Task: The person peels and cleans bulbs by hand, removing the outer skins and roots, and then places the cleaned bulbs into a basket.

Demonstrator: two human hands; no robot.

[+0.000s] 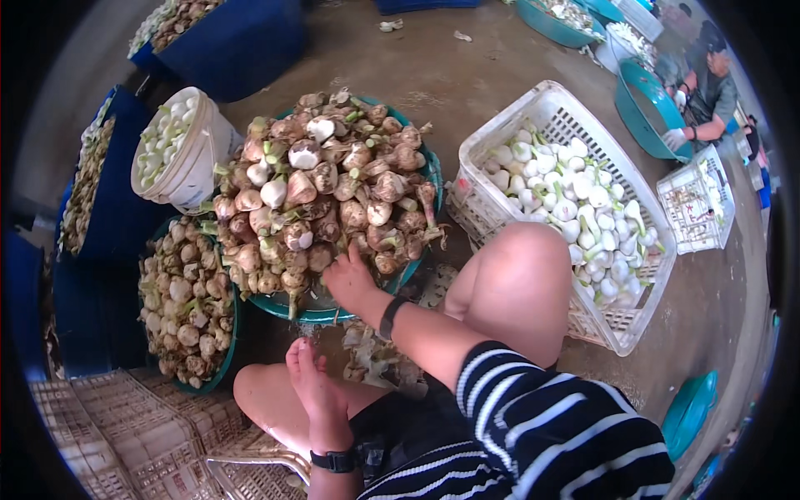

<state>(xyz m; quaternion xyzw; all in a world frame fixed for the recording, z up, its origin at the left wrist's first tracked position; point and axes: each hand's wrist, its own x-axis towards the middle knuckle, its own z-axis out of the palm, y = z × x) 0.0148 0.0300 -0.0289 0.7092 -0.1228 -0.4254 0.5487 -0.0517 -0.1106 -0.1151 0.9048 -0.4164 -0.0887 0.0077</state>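
A heap of unpeeled garlic bulbs (pixel 325 194), brown and soil-stained, fills a round green basin (pixel 281 310) in front of me. My right hand (pixel 351 279) reaches into the near side of this heap, fingers down among the bulbs. Whether it grips one is hidden. Above my bent leg, close to the basin's near rim, my left hand (pixel 309 372) is raised with its palm turned up. Nothing shows in its loosely spread fingers. Several cleaner white bulbs, such as a peeled garlic bulb (pixel 274 194), lie on top of the heap.
A white plastic crate (pixel 556 94) of cleaned garlic stands beside my right knee. At left are a white bucket (pixel 200 162), a second garlic basin (pixel 232 337), blue tubs (pixel 237 50) and stacked crates (pixel 125 425). A gloved person (pixel 712 94) works at a green tub (pixel 644 106).
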